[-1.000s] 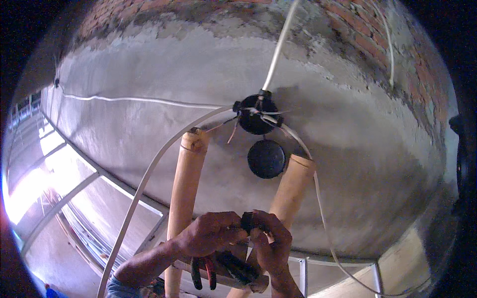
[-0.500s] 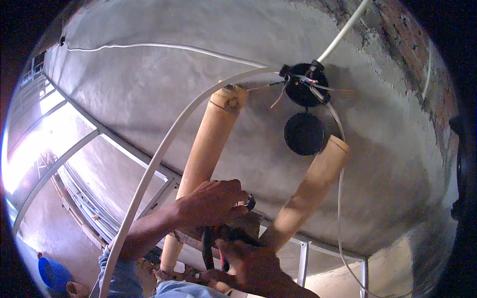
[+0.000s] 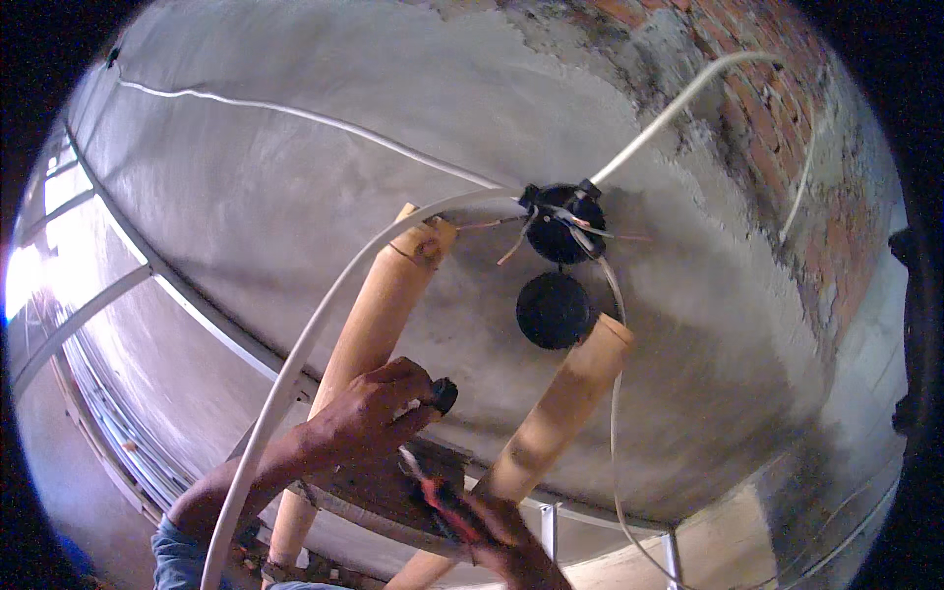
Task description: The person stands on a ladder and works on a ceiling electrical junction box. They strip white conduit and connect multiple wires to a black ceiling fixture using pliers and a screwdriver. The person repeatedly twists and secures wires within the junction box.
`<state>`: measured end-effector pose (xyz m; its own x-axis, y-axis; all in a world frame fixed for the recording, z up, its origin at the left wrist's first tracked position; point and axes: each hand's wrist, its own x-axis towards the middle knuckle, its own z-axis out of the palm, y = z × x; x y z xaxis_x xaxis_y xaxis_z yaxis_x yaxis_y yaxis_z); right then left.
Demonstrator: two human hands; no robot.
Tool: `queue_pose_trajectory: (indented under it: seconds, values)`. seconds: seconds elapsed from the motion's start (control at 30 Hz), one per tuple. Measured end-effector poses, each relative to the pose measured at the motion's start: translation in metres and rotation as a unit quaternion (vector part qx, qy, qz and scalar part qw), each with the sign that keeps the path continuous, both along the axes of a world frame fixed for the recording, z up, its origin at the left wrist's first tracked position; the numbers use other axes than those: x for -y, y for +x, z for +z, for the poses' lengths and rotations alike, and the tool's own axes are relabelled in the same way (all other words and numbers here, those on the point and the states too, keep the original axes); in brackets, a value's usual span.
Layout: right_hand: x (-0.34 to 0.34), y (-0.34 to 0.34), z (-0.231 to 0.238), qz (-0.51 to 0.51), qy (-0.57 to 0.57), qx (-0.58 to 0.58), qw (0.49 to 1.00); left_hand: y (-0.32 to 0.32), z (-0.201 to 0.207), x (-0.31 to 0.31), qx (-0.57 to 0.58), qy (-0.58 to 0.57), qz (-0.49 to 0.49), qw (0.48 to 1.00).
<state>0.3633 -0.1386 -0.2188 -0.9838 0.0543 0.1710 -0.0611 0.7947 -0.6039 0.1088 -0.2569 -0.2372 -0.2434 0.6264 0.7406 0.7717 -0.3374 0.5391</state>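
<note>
- A small black cap [image 3: 444,394] is pinched in the fingers of the left hand [image 3: 369,418], at the hand's right edge, with the fingers curled narrowly round it.
- A pair of pliers [image 3: 441,495] with red grips is held in the right hand [image 3: 506,536], low in the view; the hand is closed on the grips, though most of it is cut off by the lower edge.
- The pliers are seen just below the left hand, their tip pointing up towards its fingers; whether tip and fingers touch cannot be told.
- The cap is placed between the two ladder rails [image 3: 379,320], nearer the left one, and above the wooden step [image 3: 379,492] that joins them.
- Both hands are found over that step, the left at its upper edge, the right at its lower right corner.
- A black junction box [image 3: 562,224] is fixed to the grey plastered ceiling [image 3: 295,197] well above the hands, with bare wire ends [image 3: 511,251] spreading out of it.
- A round black lid [image 3: 554,310] is seen just below the box, near the top of the right rail, well apart from the cap.
- A white conduit [image 3: 295,364] is bent down from the box past the left forearm, to the left of the left hand.
- A second white conduit [image 3: 678,108] is run from the box up to the brick wall [image 3: 787,147] at the upper right.
- A thin white cable [image 3: 615,413] hangs from the box, right of the right rail.
</note>
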Motion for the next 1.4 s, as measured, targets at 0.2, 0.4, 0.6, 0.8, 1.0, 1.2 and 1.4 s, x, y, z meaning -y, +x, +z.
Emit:
queue_pose_trajectory:
  seconds: [0.2,0.4,0.6,0.8,1.0,1.2,1.4]
  values:
    - [-0.019,0.113,0.026,-0.115,-0.387,-0.269,0.874,0.016,-0.024,0.011,-0.233,-0.186,-0.036,0.954]
    - [-0.028,0.1,0.073,-0.194,-0.47,-0.351,0.786,0.022,-0.035,0.008,-0.16,-0.218,-0.099,0.958]
    - [-0.029,0.066,0.138,-0.327,-0.216,-0.143,0.909,0.011,-0.029,0.003,-0.127,-0.258,-0.165,0.943]
    - [-0.037,0.025,0.212,-0.294,0.177,-0.049,0.938,0.013,0.036,-0.007,-0.185,0.086,-0.013,0.979]
    - [-0.003,-0.008,0.246,-0.312,0.575,-0.034,0.755,-0.022,0.156,-0.07,-0.174,0.362,0.18,0.898]
    - [0.019,-0.033,0.271,-0.299,0.722,0.003,0.625,-0.047,0.184,-0.103,-0.179,0.319,0.089,0.926]
    - [0.029,-0.048,0.278,-0.297,0.747,0.027,0.594,-0.06,0.18,-0.119,-0.208,0.374,0.071,0.901]
